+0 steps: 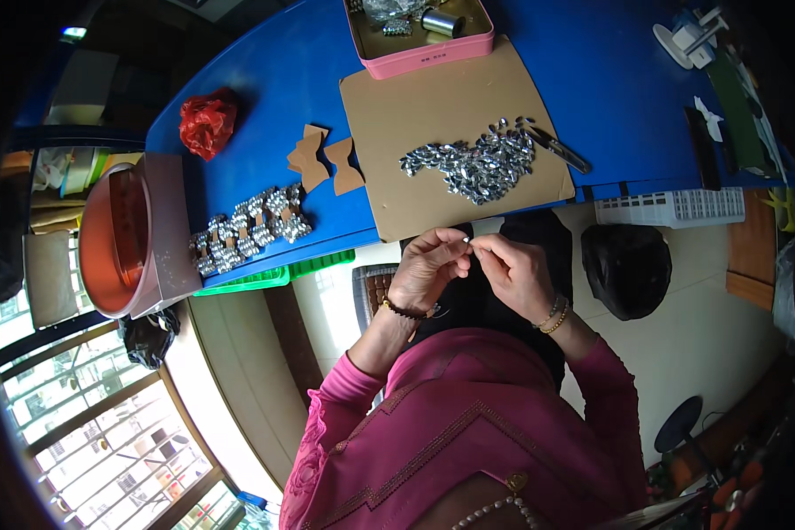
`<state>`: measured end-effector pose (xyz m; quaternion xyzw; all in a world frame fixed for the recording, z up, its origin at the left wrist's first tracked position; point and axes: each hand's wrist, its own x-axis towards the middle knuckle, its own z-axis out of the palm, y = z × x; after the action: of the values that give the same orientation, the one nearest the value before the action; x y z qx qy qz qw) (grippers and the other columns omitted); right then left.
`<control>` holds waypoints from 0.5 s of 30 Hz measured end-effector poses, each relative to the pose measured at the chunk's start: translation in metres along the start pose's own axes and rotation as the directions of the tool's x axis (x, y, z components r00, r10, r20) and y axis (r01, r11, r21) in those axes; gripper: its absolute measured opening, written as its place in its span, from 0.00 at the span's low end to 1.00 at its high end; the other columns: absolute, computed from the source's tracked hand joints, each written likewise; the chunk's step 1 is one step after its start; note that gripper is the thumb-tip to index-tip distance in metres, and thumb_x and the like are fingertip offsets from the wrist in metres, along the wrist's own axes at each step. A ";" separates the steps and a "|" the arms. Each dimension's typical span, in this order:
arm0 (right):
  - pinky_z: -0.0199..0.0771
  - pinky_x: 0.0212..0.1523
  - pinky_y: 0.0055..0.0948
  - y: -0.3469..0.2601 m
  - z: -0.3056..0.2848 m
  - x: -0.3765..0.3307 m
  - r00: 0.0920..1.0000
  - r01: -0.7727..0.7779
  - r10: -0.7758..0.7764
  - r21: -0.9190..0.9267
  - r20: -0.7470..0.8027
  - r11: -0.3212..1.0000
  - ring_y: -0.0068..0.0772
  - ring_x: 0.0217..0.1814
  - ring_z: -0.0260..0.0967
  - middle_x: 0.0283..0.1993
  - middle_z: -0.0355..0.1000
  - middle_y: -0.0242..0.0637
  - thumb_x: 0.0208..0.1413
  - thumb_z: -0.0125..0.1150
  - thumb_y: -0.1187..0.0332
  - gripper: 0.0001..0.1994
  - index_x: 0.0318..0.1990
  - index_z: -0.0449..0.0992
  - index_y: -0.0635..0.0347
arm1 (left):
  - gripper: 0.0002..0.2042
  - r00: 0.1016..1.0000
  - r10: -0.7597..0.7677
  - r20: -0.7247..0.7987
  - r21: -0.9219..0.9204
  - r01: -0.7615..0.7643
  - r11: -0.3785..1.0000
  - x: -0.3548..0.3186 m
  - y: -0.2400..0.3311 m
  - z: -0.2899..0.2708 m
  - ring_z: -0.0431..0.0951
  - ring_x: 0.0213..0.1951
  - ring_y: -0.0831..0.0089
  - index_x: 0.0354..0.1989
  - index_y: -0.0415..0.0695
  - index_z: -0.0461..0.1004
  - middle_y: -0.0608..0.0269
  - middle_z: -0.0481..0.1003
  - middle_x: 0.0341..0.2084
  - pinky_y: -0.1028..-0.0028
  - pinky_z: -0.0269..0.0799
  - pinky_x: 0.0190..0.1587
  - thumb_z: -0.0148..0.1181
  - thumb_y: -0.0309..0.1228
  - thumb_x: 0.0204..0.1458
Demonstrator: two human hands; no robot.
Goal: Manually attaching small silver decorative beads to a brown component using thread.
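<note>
My left hand point(430, 269) and my right hand point(514, 272) meet in front of the table's near edge, above my lap. Both are closed, thumb and fingertips pinched around one tiny silvery bead point(466, 239); any thread or wire on it is too fine to make out. Just beyond them, a loose pile of shiny silver beads point(481, 168), pointed like small leaves, lies on a sheet of brown cardboard point(389, 110). Dark tweezers point(558, 148) rest at the pile's right side, across the cardboard's edge.
A pink tin point(428, 60) with a wire spool point(442, 23) stands at the back. Left on the blue table point(274, 79) are notched cardboard cards point(343, 166), bead-wound cards point(247, 228) and a red plastic bag point(208, 124). A white basket point(671, 208) sits below, right.
</note>
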<state>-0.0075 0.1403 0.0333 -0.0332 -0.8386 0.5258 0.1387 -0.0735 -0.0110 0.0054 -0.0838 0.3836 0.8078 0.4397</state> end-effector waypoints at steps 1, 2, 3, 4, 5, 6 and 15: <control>0.63 0.17 0.27 0.000 0.000 0.000 1.000 0.003 -0.003 -0.002 0.003 1.000 0.38 0.19 0.69 0.21 0.69 0.42 0.49 0.53 0.75 0.03 0.32 0.72 0.59 | 0.06 1.000 -0.001 -0.003 -0.005 0.001 1.000 0.000 0.000 0.000 0.74 0.25 0.73 0.36 0.38 0.72 0.57 0.74 0.28 0.77 0.70 0.28 0.50 0.21 0.50; 0.63 0.17 0.27 0.001 0.001 0.000 1.000 0.002 -0.002 0.009 -0.005 1.000 0.38 0.19 0.69 0.21 0.69 0.42 0.49 0.53 0.75 0.03 0.32 0.72 0.59 | 0.06 1.000 -0.002 -0.007 -0.007 0.002 1.000 0.001 0.000 0.001 0.74 0.25 0.73 0.36 0.38 0.72 0.57 0.74 0.28 0.77 0.70 0.28 0.50 0.21 0.50; 0.63 0.17 0.27 0.001 0.001 0.000 1.000 0.001 0.000 0.021 -0.014 1.000 0.38 0.19 0.69 0.21 0.69 0.42 0.49 0.53 0.75 0.03 0.32 0.72 0.59 | 0.06 1.000 -0.002 -0.006 -0.010 0.002 1.000 0.001 0.000 0.001 0.74 0.25 0.73 0.36 0.38 0.72 0.57 0.74 0.28 0.77 0.70 0.28 0.50 0.21 0.50; 0.63 0.17 0.27 0.002 0.001 -0.001 1.000 -0.015 0.016 0.028 -0.015 0.999 0.38 0.19 0.69 0.21 0.69 0.41 0.49 0.53 0.75 0.03 0.32 0.72 0.59 | 0.06 1.000 -0.001 -0.011 -0.009 0.001 1.000 0.001 0.000 0.002 0.74 0.25 0.73 0.36 0.38 0.72 0.58 0.74 0.28 0.77 0.70 0.28 0.51 0.21 0.50; 0.63 0.17 0.27 0.003 0.001 -0.001 1.000 -0.002 0.003 0.033 -0.022 0.999 0.38 0.19 0.69 0.21 0.69 0.41 0.49 0.53 0.75 0.03 0.32 0.72 0.59 | 0.06 1.000 0.001 -0.015 -0.007 -0.001 1.000 0.001 0.001 0.003 0.73 0.25 0.73 0.35 0.37 0.72 0.58 0.74 0.28 0.77 0.70 0.28 0.51 0.20 0.50; 0.64 0.17 0.27 0.004 0.001 -0.001 1.000 -0.001 0.002 0.030 -0.009 1.000 0.38 0.19 0.69 0.21 0.69 0.41 0.49 0.53 0.75 0.03 0.32 0.71 0.59 | 0.06 1.000 -0.002 -0.028 -0.001 0.001 1.000 0.001 0.001 0.004 0.73 0.25 0.73 0.35 0.37 0.72 0.58 0.74 0.27 0.78 0.70 0.27 0.51 0.20 0.50; 0.61 0.20 0.23 0.007 0.004 -0.005 0.962 -0.260 0.221 0.299 0.159 0.918 0.25 0.18 0.64 0.20 0.65 0.36 0.52 0.50 0.76 0.03 0.34 0.64 0.63 | 0.04 0.978 0.204 -0.052 0.359 -0.172 0.917 -0.002 -0.007 0.014 0.72 0.23 0.79 0.32 0.37 0.72 0.64 0.73 0.24 0.81 0.68 0.26 0.54 0.19 0.48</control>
<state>-0.0040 0.1391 0.0246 -0.0812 -0.7394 0.6679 0.0248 -0.0641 -0.0005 0.0124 -0.0021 0.5476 0.7598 0.3504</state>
